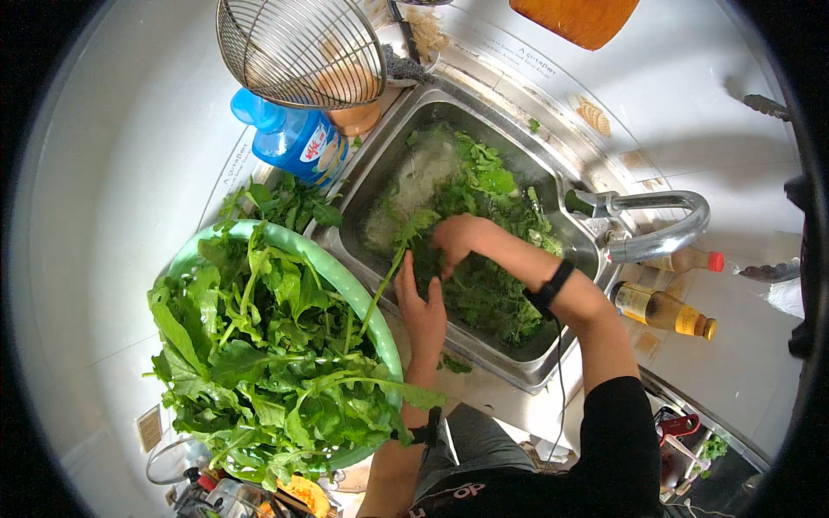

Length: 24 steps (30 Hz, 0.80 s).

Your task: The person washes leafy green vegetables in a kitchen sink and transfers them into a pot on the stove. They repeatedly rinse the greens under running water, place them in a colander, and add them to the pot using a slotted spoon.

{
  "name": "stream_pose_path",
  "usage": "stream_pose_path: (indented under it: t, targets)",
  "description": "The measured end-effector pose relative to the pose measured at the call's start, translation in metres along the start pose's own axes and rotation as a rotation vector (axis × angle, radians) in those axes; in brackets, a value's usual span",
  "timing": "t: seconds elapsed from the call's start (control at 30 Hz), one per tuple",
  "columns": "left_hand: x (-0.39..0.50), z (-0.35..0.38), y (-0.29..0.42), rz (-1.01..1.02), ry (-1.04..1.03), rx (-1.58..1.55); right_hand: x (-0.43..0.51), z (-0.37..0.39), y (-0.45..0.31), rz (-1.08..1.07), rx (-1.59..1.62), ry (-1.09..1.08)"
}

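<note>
A stainless steel sink (544, 372) holds water with leafy greens (495, 181) floating in it. Over the basin my right hand (458, 241) is at the greens, blurred, its fingers partly hidden. My left hand (421, 304) is upright at the sink's near left edge, palm towards the right hand, beside a long green stem (388, 275); whether it grips anything is unclear. Left of it a pale green plastic basin (369, 291) is heaped with leafy greens (259, 362), which spill over its rim.
A chrome faucet (673, 246) arches at the sink's right. Beyond it lie two glass bottles (667, 311). A blue detergent bottle (291, 139) and a wire basket (301, 52) are at the upper left, near loose leaves (291, 204). A pumpkin piece (307, 495) shows at lower left.
</note>
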<state>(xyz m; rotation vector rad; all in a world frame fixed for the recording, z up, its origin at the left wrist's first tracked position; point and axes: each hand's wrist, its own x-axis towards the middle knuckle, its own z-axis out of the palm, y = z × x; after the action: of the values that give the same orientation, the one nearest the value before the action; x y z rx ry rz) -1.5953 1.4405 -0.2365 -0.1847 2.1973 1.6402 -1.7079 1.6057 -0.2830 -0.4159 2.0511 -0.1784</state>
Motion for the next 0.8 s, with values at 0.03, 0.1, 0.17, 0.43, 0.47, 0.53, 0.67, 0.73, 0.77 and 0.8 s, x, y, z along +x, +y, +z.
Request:
stream_pose_path:
  t: [0.03,0.1,0.17,0.43,0.47,0.53,0.67,0.73,0.77,0.8]
  targets:
    - [0.004,0.002,0.003,-0.044,-0.014,0.003,-0.015,-0.005,0.008,-0.085,0.05,0.005]
    - [0.011,0.007,0.005,-0.059,-0.036,0.087,-0.026,-0.022,0.034,-0.086,0.255,0.148]
    - [0.018,0.014,0.0,-0.119,-0.061,0.168,-0.01,-0.044,0.061,0.003,0.118,0.532]
    - [0.082,0.064,-0.051,-0.225,-0.113,0.573,0.047,-0.022,0.077,0.326,0.021,0.118]
    - [0.085,0.069,-0.057,-0.239,-0.145,0.56,0.042,-0.015,0.077,0.303,-0.021,0.048]
    - [0.089,0.077,-0.068,-0.222,-0.215,0.473,0.027,-0.001,0.078,0.317,0.01,-0.08]
    - [0.089,0.089,-0.086,-0.319,-0.395,0.459,-0.014,0.035,0.091,0.332,0.112,-0.309]
    - [0.086,0.096,-0.092,-0.316,-0.445,0.5,-0.03,0.052,0.092,0.364,0.125,-0.313]
    - [0.083,0.1,-0.095,-0.28,-0.443,0.546,-0.038,0.06,0.09,0.366,0.169,-0.3]
    - [0.081,0.104,-0.097,-0.272,-0.466,0.59,-0.046,0.067,0.088,0.364,0.214,-0.285]
